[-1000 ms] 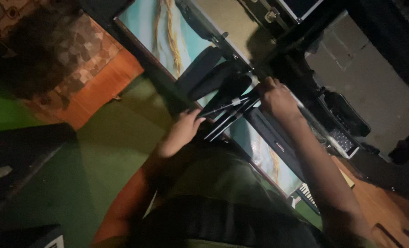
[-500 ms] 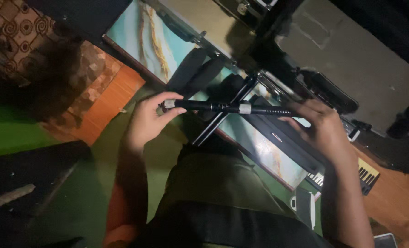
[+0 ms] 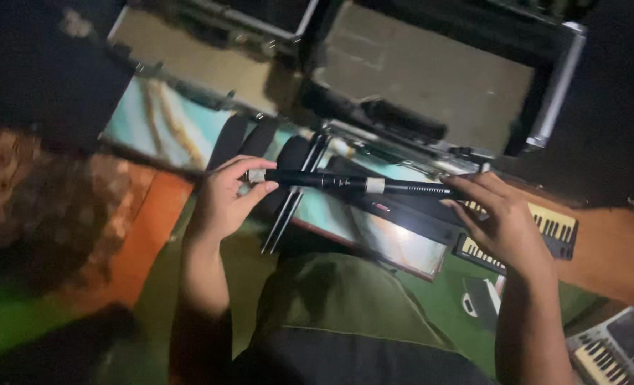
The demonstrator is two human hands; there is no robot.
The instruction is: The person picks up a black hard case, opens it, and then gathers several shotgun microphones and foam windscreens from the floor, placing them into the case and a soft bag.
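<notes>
The right hand covers the far end of the black rod, so how that end finishes cannot be seen. The small keyboard runs off the bottom right corner. The open case interior lies too dark to make out.

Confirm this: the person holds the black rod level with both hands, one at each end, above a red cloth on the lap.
Wrong in one respect: the head view shows the cloth on the lap is dark green, not red. The rest stands: the left hand and the right hand hold the black rod roughly level, one at each end.
</notes>
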